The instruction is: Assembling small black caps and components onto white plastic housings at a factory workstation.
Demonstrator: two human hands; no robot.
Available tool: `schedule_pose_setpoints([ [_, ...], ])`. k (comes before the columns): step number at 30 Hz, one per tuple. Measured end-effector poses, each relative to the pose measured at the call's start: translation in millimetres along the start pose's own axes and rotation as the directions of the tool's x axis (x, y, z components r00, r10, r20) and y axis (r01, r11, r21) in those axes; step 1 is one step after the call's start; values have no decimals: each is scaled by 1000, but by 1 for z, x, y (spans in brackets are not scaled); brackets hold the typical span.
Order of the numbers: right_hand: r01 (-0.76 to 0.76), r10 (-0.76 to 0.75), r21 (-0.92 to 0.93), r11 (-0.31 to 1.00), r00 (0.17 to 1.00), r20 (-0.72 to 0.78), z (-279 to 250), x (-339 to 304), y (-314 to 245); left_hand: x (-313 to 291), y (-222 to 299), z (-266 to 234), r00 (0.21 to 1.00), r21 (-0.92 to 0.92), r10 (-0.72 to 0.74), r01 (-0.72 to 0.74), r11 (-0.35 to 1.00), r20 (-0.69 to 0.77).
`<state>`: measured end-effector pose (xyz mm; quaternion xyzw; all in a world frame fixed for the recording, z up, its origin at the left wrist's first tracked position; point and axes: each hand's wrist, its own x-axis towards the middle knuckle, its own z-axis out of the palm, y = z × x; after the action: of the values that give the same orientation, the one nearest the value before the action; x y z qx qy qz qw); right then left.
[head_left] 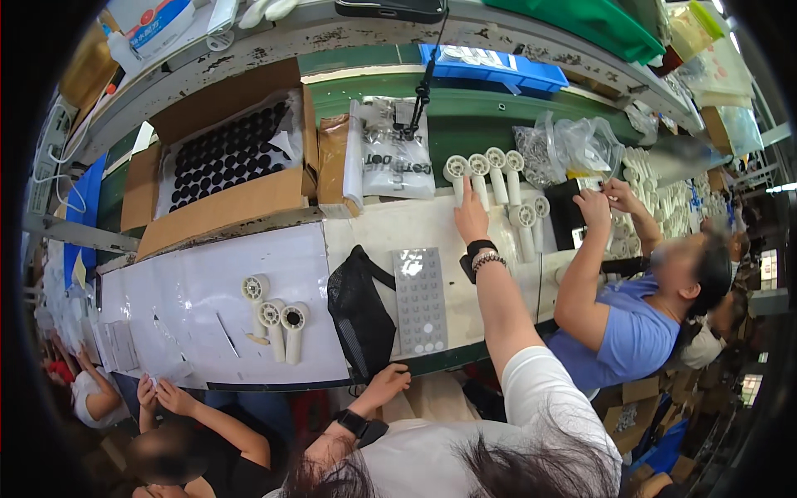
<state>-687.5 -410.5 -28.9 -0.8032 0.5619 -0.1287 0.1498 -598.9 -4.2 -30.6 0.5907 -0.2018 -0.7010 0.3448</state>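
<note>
My right hand [471, 217] reaches across the table, its index finger stretched out against the handle of the leftmost white plastic housing [456, 169]. That housing has a round slotted head and a tube-like handle; several like it stand in a row beside it. Under the palm the other fingers are partly hidden. My left hand [388, 383] is at the table's front edge, fingers loosely apart and holding nothing visible. Just above it lies a black mesh bag [361, 307]. Between the two hands is a clear sheet of round stickers [421, 299].
A carton of black round parts [228, 153] stands at the back left, beside a plastic-wrapped packet [397, 153]. Three housings [271, 314] and a thin pen-like tool [227, 334] lie left. Co-workers sit close by: one right in a blue shirt [618, 332], one lower left [241, 440].
</note>
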Motion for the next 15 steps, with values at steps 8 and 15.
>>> schedule_pose_setpoints([
  [8, 96, 1, 304, 948, 953, -302, -44, -26, -7, -17, 61, -4, 931, 60, 358, -354, 933, -77],
  [15, 400, -244, 402, 823, 890, -386, -148, -141, -91, -24, 175, 13, 514, 530, 850, -691, 491, -118],
])
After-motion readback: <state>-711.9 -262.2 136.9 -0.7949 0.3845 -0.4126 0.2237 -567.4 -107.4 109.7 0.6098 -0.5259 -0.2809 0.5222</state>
